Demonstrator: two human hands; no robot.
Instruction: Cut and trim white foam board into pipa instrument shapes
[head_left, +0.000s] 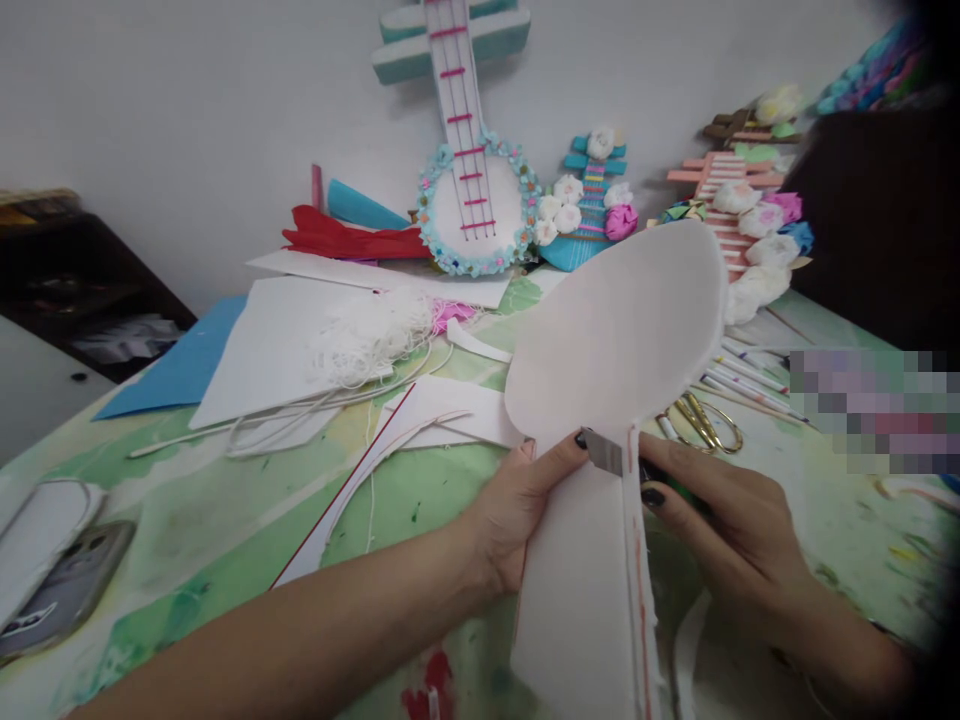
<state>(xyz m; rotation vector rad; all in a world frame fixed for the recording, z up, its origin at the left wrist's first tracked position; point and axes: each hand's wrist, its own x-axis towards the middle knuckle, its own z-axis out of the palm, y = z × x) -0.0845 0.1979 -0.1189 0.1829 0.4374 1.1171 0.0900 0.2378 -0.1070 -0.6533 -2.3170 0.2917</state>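
A white foam board cutout [622, 340], with a rounded top and a long straight lower part, stands tilted over the table. My left hand [517, 510] grips its left side, thumb flat on the face. A utility knife [604, 453] is in my right hand [735, 510], its wide blade crossing the board's right edge close to my left thumb. Along that edge runs a reddish line, and the cut rim looks rough. My right fingers hide most of the knife's handle. Behind the board lies a curved white offcut [375, 450] with a red edge.
White sheets [262, 340], tangled white string [367, 335] and a blue sheet [180, 360] lie at the left. Scissors [697, 420] and several markers [750, 385] are at the right. Decorated model instruments [476, 200] lean on the wall. A phone [75, 590] lies front left.
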